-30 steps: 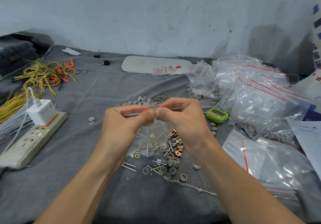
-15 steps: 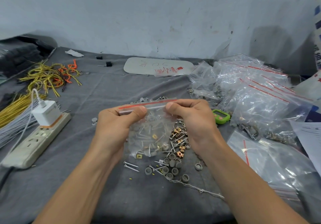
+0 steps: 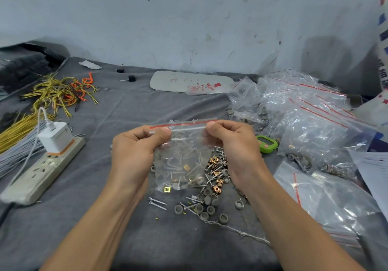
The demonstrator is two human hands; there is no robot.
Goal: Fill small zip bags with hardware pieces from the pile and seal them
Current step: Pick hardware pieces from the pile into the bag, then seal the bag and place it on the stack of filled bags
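A small clear zip bag (image 3: pixel 184 157) with a red strip along its top hangs upright above the table, holding nails, grey caps and a few brass clips. My left hand (image 3: pixel 134 151) pinches the bag's top left corner, and my right hand (image 3: pixel 235 146) pinches the top right corner. Thumbs press on the zip strip. Under and behind the bag lies the hardware pile (image 3: pixel 210 195) of nails, copper-coloured clips and grey round caps on the grey cloth.
Filled clear zip bags (image 3: pixel 304 119) are heaped at the right, with a green timer (image 3: pixel 266 143) beside them. A power strip with a white charger (image 3: pixel 48 157) and yellow wire bundles (image 3: pixel 56 94) lie at the left. Empty bags (image 3: pixel 327 203) sit at the near right.
My hands have slid apart along the red zip strip, from pinched together at its middle to its two ends. The bag now hangs flat between them.
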